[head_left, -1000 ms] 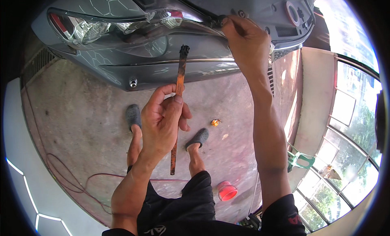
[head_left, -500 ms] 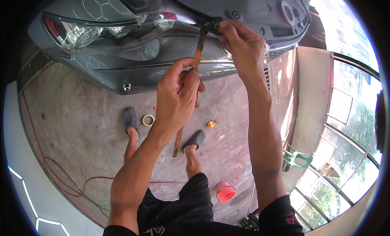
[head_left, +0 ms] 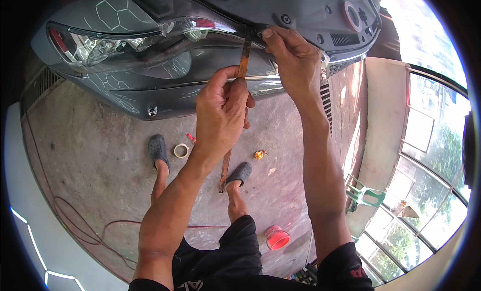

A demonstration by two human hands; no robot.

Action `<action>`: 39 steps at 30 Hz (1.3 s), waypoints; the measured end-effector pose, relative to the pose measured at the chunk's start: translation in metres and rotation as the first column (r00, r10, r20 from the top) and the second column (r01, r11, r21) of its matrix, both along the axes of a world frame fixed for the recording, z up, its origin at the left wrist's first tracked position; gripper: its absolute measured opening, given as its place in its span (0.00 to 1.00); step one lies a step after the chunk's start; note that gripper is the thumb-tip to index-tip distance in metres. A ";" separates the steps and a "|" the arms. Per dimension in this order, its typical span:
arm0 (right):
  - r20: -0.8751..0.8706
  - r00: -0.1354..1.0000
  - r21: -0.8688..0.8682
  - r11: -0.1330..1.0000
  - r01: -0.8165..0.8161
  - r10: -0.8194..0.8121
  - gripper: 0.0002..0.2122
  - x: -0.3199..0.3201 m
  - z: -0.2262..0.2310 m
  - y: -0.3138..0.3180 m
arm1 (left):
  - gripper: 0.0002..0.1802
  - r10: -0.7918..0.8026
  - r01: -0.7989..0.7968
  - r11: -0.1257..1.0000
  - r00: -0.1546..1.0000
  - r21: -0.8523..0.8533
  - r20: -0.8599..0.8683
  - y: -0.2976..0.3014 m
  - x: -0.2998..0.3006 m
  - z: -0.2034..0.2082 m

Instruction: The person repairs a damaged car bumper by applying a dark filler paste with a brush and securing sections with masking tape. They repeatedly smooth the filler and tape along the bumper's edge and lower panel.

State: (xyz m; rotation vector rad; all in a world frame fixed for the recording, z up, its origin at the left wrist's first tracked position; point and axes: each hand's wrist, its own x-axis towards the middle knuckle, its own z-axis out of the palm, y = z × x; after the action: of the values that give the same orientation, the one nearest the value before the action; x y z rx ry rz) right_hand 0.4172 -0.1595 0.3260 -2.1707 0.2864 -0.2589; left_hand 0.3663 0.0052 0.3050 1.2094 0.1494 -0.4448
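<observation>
My left hand [head_left: 220, 108] is closed around a long flat bar [head_left: 244, 63] with worn orange paint and a dark upper end. Its lower end hangs past my wrist, above the floor. The dark tip reaches the seam at the top of the grey car bumper [head_left: 165, 93], just right of the headlight [head_left: 102, 45]. There my right hand [head_left: 295, 60] pinches a small black piece [head_left: 258, 30] between thumb and fingers. The piece sits beside the bar's tip. Its exact kind and the tip's contact are hard to make out.
On the concrete floor are a tape roll [head_left: 181, 151], a small orange item [head_left: 259, 155], a red bucket [head_left: 277, 238] and a reddish hose [head_left: 85, 231]. A green plastic chair [head_left: 368, 197] stands by the windows at right. My clog-shod feet are below the bumper.
The bar has turned slightly more upright, its lower end shifting right. Its upper end and my right hand with the black piece have moved a little left. The view has shifted slightly.
</observation>
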 end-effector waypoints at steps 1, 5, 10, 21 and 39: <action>0.008 1.000 0.000 1.000 -0.002 0.002 0.12 0.000 0.000 0.001 | 0.12 0.000 0.000 1.000 1.000 -0.004 -0.005 -0.001 0.000 0.001; -0.011 1.000 0.007 1.000 0.016 -0.016 0.13 0.000 0.000 0.005 | 0.13 0.008 -0.008 1.000 1.000 -0.015 -0.012 -0.005 0.000 0.001; -0.028 0.999 -0.003 1.000 0.022 -0.022 0.14 0.002 0.000 0.006 | 0.13 0.029 -0.032 0.998 0.998 0.059 0.064 -0.012 -0.003 -0.002; -0.179 0.978 0.111 0.986 0.125 -0.104 0.15 0.008 0.013 0.007 | 0.16 0.047 -0.162 0.942 0.931 0.295 0.362 -0.036 -0.015 -0.004; -0.238 0.969 0.357 0.921 0.154 -0.070 0.12 0.017 0.015 -0.001 | 0.23 -0.029 -0.296 0.822 0.831 0.486 0.555 -0.025 -0.020 -0.017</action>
State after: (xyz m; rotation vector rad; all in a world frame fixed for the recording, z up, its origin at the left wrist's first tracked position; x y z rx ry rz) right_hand 0.4337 -0.1606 0.3409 -1.8055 0.5433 -0.0201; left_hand 0.3464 -0.0197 0.2884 1.8493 -0.1376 0.1110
